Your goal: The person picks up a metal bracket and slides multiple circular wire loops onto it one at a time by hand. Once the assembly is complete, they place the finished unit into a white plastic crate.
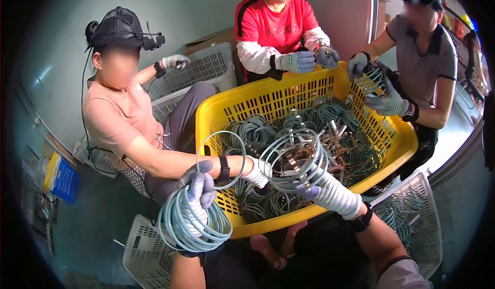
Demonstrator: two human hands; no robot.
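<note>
Pale blue rings (219,228) are gathered in a thick bundle about the person's left hand (198,191), which is held up just outside the near left corner of a yellow basket (273,227); that hand is gloved, its fingers curled together, and a single ring (221,131) is pinched at the fingertips and stands out toward the right; a second bunch (326,161), with metal clips (292,162) among its loops, is held above the basket by the right hand (330,192), whose gloved fingers are closed on the bunch's lower edge; the thumb's place cannot be told.

The basket is filled with more coils (255,129), among which brown, tangled strands (330,152) are mixed toward the middle; beside the right hand's bunch, a gloved hand (258,173) is reached in by a co-worker in a peach shirt (121,113); at the far side, small pieces are held by a co-worker in a red shirt (278,26); at the right, a bundle of rings (370,81) is gripped in both hands by a co-worker in a grey shirt (423,64); a white basket (135,250) is set at the lower left, and another (434,227), with coils inside, at the lower right.
</note>
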